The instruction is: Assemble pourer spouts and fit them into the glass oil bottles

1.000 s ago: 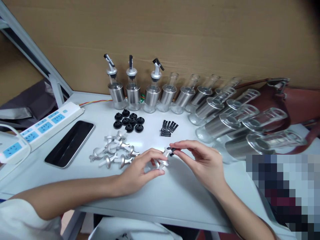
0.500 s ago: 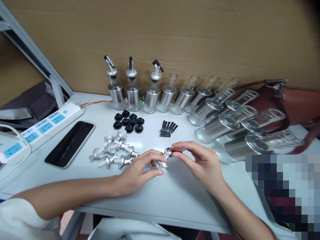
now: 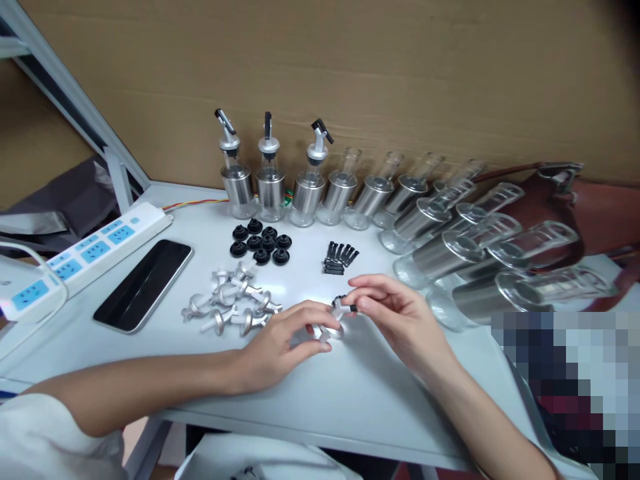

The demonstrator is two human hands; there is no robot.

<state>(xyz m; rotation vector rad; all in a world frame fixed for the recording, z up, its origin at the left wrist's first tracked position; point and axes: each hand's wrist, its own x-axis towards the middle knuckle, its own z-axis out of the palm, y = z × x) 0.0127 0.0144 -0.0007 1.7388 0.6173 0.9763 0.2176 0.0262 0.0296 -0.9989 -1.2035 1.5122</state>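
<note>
My left hand (image 3: 280, 343) grips a silver pourer spout (image 3: 331, 328) between thumb and fingers, low over the table. At the spout's tip, the thumb and index finger of my right hand (image 3: 405, 323) close on a small black flap lever (image 3: 352, 308); the fingers partly hide it. Left of my hands is a pile of silver pourer spouts (image 3: 227, 293). Black rubber stoppers (image 3: 261, 243) are grouped behind that pile. Several loose black flap levers (image 3: 340, 253) lie behind my hands.
Three bottles with pourers fitted (image 3: 237, 187) stand at the back left. Several glass bottles with metal sleeves and open necks (image 3: 379, 190) continue along the back and right. A phone (image 3: 145, 285) and a power strip (image 3: 90, 257) lie left; a brown bag (image 3: 600, 207) sits back right.
The view has shifted slightly. My right thumb and fingers have changed their angle at the spout's tip, and the black lever shows more clearly. My left hand keeps its hold on the spout.
</note>
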